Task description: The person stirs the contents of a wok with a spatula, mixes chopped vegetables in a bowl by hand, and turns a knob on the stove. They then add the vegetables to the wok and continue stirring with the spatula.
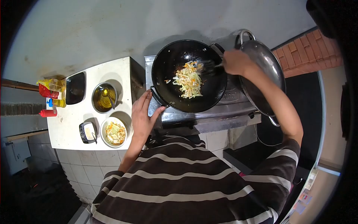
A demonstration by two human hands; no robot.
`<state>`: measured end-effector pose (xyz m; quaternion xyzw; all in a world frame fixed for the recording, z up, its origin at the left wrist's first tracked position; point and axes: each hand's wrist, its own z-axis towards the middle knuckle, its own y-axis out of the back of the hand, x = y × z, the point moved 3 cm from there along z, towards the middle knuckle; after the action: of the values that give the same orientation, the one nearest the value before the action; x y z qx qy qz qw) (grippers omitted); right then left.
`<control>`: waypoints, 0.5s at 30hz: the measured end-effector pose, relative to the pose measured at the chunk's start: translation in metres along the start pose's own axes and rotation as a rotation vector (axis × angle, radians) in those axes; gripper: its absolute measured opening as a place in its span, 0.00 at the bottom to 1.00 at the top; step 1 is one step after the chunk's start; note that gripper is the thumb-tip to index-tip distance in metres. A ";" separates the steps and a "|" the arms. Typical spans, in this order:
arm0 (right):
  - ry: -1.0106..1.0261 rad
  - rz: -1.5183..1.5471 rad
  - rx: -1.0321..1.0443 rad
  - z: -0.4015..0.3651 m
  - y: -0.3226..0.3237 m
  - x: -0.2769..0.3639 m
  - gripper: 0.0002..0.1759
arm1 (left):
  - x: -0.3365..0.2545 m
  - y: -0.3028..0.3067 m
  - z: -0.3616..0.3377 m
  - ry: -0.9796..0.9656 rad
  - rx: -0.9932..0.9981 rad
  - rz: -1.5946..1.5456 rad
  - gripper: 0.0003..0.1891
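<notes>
A black wok [175, 102] sits on the steel stove [227, 121], with shredded vegetables [188, 82] heaped in its middle. My left hand [142, 112] is at the wok's left loop handle, thumb and fingers spread on either side of it; how firmly it grips does not show. Over the wok's right rim, my right hand [235, 62] is closed round the handle of a dark utensil [212, 68], which is blurred and reaches in beside the vegetables.
On the white table [74, 138] at left stand an oil pot [104, 98] with a ladle, a bowl of vegetables [114, 132], a small dark dish [88, 132], a black tray [75, 88] and bottles [48, 112]. A large metal pan [263, 74] lies right of the wok.
</notes>
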<state>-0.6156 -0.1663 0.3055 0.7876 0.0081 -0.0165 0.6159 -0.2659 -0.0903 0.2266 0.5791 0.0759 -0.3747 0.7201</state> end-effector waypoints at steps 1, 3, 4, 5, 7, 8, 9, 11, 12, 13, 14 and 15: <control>0.035 0.093 0.100 0.005 -0.018 0.001 0.14 | 0.000 0.000 0.001 -0.009 0.002 -0.017 0.30; 0.133 0.233 0.066 0.007 -0.032 0.007 0.14 | 0.003 -0.001 -0.001 -0.001 0.002 -0.027 0.30; 0.231 0.377 0.035 0.006 -0.033 0.012 0.14 | 0.005 0.000 -0.002 0.008 0.007 -0.037 0.31; 0.235 0.377 0.035 0.004 -0.032 0.011 0.14 | 0.006 0.000 -0.002 0.010 0.005 -0.034 0.31; 0.227 0.282 -0.095 -0.017 0.005 0.020 0.13 | 0.005 0.003 -0.002 -0.010 0.019 -0.030 0.30; 0.227 0.283 -0.093 -0.029 0.019 0.023 0.13 | 0.005 0.003 -0.003 -0.008 0.021 -0.030 0.30; 0.202 0.241 -0.169 -0.041 0.034 0.024 0.13 | 0.006 0.002 -0.002 -0.001 0.031 -0.038 0.30; 0.173 0.197 -0.245 -0.050 0.042 0.024 0.13 | 0.006 0.001 -0.002 0.003 0.043 -0.048 0.30; 0.170 0.251 -0.133 -0.050 0.037 0.025 0.13 | 0.006 0.001 -0.002 0.012 0.046 -0.051 0.30; 0.167 0.305 -0.020 -0.049 0.032 0.027 0.13 | 0.006 0.001 -0.002 0.020 0.050 -0.054 0.30; 0.164 0.302 -0.021 -0.045 0.020 0.030 0.13 | 0.007 0.000 -0.002 0.019 0.050 -0.057 0.30; 0.177 0.276 0.043 -0.039 -0.001 0.034 0.13 | 0.008 -0.002 -0.003 0.007 0.042 -0.054 0.31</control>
<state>-0.5808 -0.1285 0.3124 0.7925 -0.0462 0.1374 0.5924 -0.2601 -0.0915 0.2197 0.5930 0.0863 -0.3935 0.6972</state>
